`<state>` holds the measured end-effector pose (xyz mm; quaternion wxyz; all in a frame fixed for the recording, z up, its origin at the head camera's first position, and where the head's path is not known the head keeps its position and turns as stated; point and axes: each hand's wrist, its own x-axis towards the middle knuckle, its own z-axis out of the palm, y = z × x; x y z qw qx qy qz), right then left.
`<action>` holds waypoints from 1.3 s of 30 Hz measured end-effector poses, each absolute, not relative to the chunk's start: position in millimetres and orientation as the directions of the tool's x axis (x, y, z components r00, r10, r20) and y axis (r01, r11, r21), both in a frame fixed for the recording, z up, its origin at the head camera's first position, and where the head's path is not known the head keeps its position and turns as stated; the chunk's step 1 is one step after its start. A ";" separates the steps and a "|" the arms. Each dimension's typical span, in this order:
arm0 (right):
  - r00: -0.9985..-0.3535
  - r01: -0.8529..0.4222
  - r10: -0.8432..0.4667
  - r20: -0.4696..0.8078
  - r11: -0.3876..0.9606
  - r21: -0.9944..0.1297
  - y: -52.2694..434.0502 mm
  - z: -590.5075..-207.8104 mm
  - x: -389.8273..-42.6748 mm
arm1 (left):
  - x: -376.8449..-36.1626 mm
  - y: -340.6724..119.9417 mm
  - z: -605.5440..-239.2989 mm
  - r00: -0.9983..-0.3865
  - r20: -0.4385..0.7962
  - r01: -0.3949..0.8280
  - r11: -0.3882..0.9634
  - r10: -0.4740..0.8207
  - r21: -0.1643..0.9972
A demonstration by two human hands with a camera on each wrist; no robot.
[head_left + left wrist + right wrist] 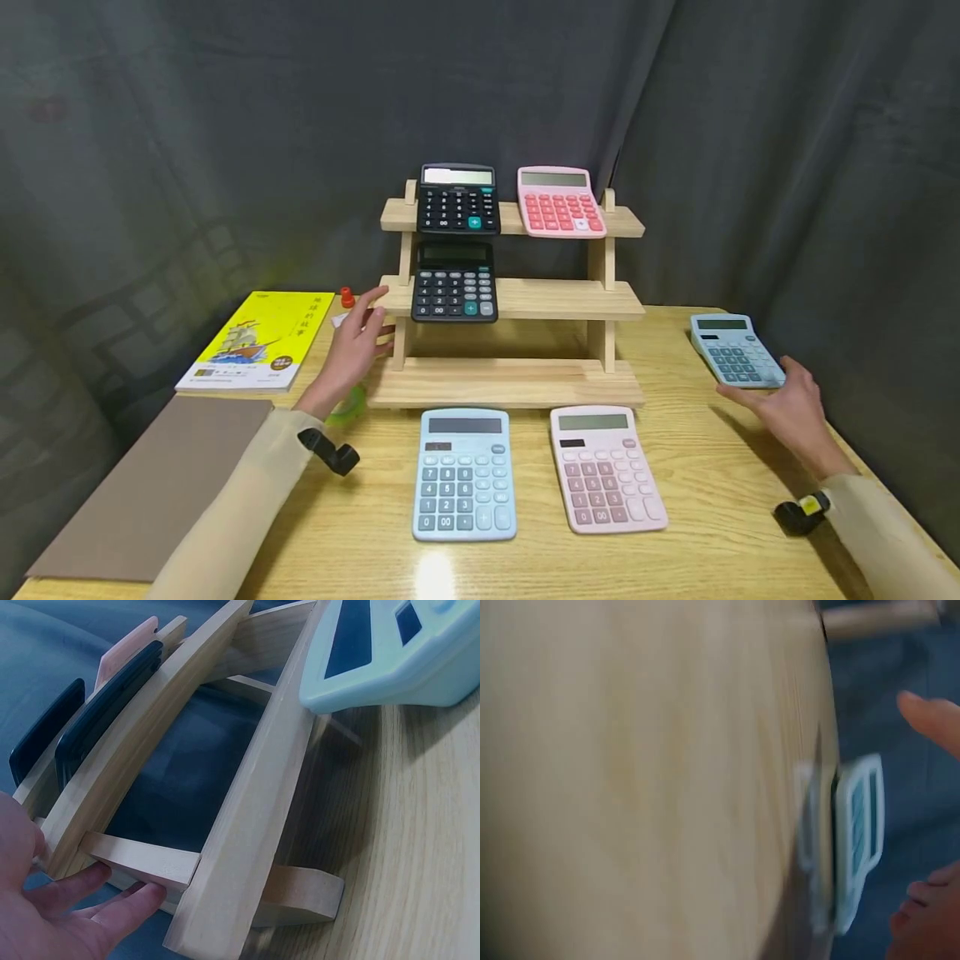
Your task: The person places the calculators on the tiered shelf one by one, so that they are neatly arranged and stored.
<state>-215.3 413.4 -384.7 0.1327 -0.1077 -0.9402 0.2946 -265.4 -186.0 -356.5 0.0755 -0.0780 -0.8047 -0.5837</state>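
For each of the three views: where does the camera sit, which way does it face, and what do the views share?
Head: sits high, faces forward and down at the wooden rack; both sleeves, left hand and right hand show.
Left wrist: sits low by the rack's end, looking along it; fingers touch it.
Right wrist: blurred, faces the table edge and blue calculator; fingertips show.
Shared: head and left wrist see the rack.

A wooden surface (712,517) carries a three-tier rack (510,379). Before the rack lie a blue calculator (463,473) and a pink calculator (604,467); a second blue one (733,350) lies at the right edge. A yellow book (258,340) and a brown board (150,492) are seen at the left.
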 end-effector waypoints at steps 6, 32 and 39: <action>-0.965 0.162 0.249 0.080 0.808 -0.567 452.6 -395.6 -236.5 | -264.1 -185.0 -355.9 -0.979 0.202 0.200 0.307 0.029 0.930; -0.932 0.241 0.336 0.135 0.854 -0.462 431.5 -403.9 -261.7 | -266.6 -185.4 -356.2 -0.978 0.209 0.207 0.293 0.026 0.933; -0.922 0.173 0.325 0.211 0.832 -0.527 402.8 -386.0 -234.4 | -265.8 -185.4 -356.4 -0.980 0.198 0.196 0.301 0.025 0.933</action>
